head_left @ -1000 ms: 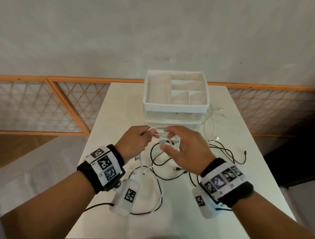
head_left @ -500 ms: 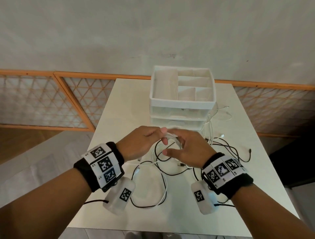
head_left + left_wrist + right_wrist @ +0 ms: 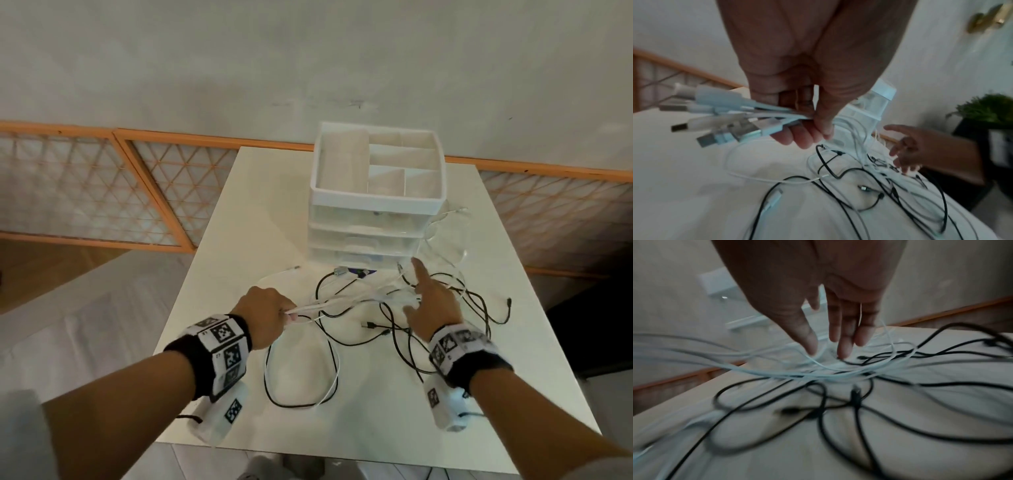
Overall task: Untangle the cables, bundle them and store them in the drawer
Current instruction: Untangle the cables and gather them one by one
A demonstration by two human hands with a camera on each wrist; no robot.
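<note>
Head view, lower centre: the left hand pinches a bunch of white cables near their plugs, while the right hand, fingers spread loose, touches the strands. Black cables sprawl on the counter below the closed drawer unit.

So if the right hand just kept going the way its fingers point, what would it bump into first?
Probably the white cables: the right hand reaches open-fingered just above them. Beyond those stands the drawer unit, though depth is hard to judge.
</note>
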